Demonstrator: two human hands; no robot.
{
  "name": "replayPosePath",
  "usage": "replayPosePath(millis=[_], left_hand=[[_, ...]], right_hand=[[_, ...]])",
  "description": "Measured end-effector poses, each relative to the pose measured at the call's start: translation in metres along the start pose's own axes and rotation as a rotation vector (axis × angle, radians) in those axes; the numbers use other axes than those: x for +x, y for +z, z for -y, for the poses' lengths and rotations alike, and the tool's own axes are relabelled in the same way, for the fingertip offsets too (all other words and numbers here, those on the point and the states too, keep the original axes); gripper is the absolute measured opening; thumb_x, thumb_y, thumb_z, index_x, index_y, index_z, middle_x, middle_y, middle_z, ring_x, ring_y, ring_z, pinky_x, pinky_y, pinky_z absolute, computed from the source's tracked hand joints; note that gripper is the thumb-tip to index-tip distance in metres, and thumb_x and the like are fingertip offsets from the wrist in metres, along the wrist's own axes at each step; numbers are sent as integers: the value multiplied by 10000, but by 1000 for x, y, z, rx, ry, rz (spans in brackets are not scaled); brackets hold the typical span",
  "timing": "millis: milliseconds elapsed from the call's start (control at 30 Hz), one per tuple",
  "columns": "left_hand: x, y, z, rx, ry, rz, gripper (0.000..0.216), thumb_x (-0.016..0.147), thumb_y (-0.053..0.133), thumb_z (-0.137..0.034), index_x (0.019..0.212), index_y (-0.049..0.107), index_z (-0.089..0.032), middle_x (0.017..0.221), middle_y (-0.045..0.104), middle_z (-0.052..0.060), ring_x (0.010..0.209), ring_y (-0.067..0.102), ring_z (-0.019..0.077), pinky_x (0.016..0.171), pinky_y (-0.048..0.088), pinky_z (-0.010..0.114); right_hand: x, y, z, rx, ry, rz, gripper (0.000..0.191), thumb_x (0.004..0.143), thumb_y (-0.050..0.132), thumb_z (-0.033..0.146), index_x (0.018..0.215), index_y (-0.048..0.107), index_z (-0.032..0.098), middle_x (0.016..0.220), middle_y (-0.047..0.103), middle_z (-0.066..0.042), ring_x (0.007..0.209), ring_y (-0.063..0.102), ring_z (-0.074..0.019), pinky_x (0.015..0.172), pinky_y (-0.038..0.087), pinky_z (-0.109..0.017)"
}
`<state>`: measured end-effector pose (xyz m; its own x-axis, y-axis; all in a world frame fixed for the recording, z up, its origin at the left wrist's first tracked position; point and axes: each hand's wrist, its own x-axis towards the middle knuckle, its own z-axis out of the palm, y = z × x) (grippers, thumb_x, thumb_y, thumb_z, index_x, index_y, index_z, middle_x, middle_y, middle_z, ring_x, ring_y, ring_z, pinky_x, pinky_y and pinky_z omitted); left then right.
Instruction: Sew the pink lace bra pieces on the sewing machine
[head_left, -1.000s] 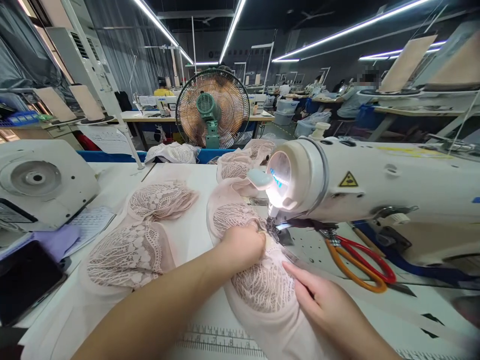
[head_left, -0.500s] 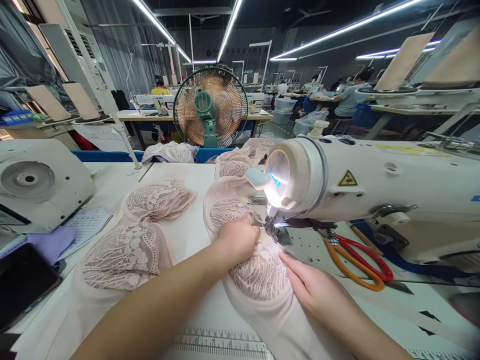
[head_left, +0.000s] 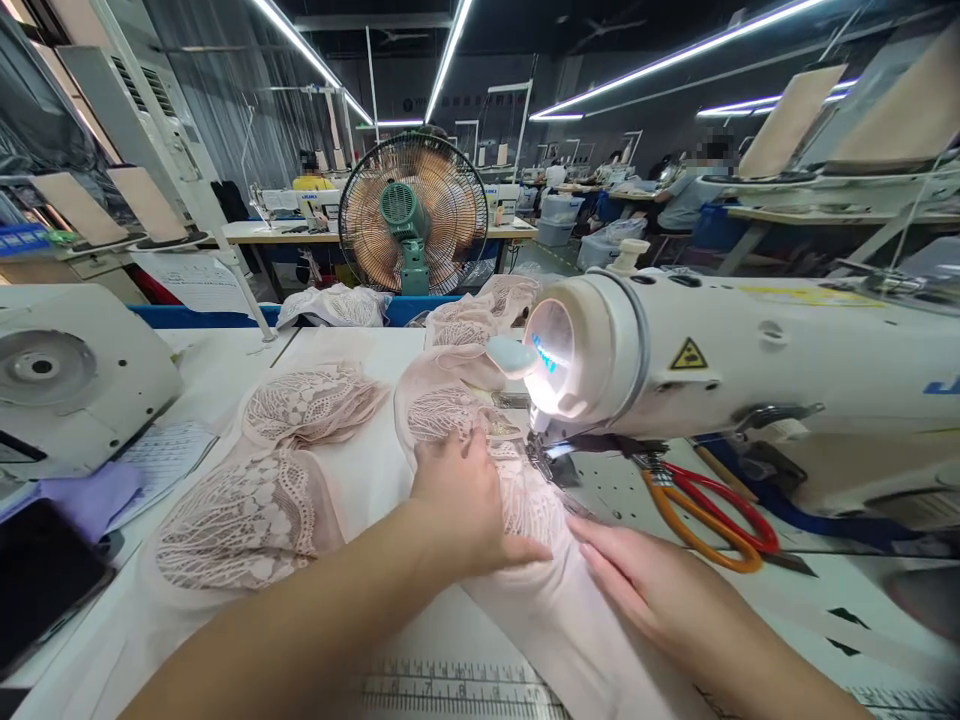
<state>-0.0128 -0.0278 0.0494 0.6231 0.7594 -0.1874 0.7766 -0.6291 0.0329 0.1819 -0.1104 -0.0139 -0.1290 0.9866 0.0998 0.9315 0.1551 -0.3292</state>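
A pale pink lace bra [head_left: 525, 505] lies under the needle area of a white sewing machine [head_left: 697, 350], its edge by the presser foot [head_left: 538, 452]. My left hand [head_left: 461, 510] rests on the lace cups with its fingers spread and the thumb stretched to the right. My right hand [head_left: 637, 570] is at the right edge of the near cup, fingers close together on the fabric; its fingertips are partly hidden. Another lace bra [head_left: 240, 515] lies to the left of my left forearm.
Orange-and-red-handled scissors [head_left: 709, 520] lie right of the needle. More lace pieces [head_left: 465, 320] sit at the table's back. A phone [head_left: 45, 580] and a purple cloth [head_left: 94, 495] are at the left. A ruler strip [head_left: 450, 685] runs along the front; a large fan [head_left: 412, 215] stands beyond.
My left hand has opened from a closed grip near the needle and spread over the fabric, nearer to me. My right hand has shifted slightly toward me along the edge.
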Motion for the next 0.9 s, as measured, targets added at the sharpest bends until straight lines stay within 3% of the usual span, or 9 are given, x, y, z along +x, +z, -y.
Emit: replayPosePath(millis=[100,233,333,433,600,733,900], left_hand=[[-6,-4,-5,40,-50,195,1030,601,633,-721,1404,364,-134,1537,115,184,1318,181,505,937,335,670],[-2,-6,-5,63,-134,280,1009,617,690,-626,1430,316,-160,1552,55,143,1270,326,464,873,465,556],[5,-6,1,61,-163,245,943,683,670,-573,1430,304,-129,1540,106,177,1195,450,414,820,512,439],[14,-4,11,49,-182,188,819,748,641,-517,1396,355,-107,1522,175,192,1137,524,372,830,508,400],[29,1,29,12,-163,54,671,797,634,-440,1335,418,-103,1502,234,202,1183,517,320,918,466,355],[39,6,39,-29,-183,-36,643,821,623,-394,1359,374,-144,1510,224,185,1248,464,295,950,442,333],[53,18,51,-18,-187,-200,663,839,607,-403,1401,320,-199,1509,241,154,1249,455,289,937,451,340]], right_hand=[[-12,-5,-5,15,-93,16,383,891,350,338,1103,662,271,735,661,-30,629,642,-174,514,502,-258],[-14,-4,-7,-13,-111,28,383,893,349,325,1113,659,273,695,612,-20,581,617,-156,487,487,-243],[-10,-2,-8,-53,-103,25,394,887,354,323,1152,643,285,695,612,-18,584,620,-157,470,467,-231],[-5,0,-7,-80,-87,2,395,871,371,325,1162,637,309,701,637,-18,569,615,-163,459,440,-230],[8,-3,0,-24,-33,10,360,855,393,325,1099,655,362,677,685,5,547,613,-172,474,407,-236],[20,-8,8,-140,48,149,416,862,360,328,1204,596,352,659,692,-18,565,626,-202,445,328,-246],[32,-10,20,-357,142,366,547,887,339,257,1433,331,285,690,685,-56,599,613,-231,455,223,-278]])
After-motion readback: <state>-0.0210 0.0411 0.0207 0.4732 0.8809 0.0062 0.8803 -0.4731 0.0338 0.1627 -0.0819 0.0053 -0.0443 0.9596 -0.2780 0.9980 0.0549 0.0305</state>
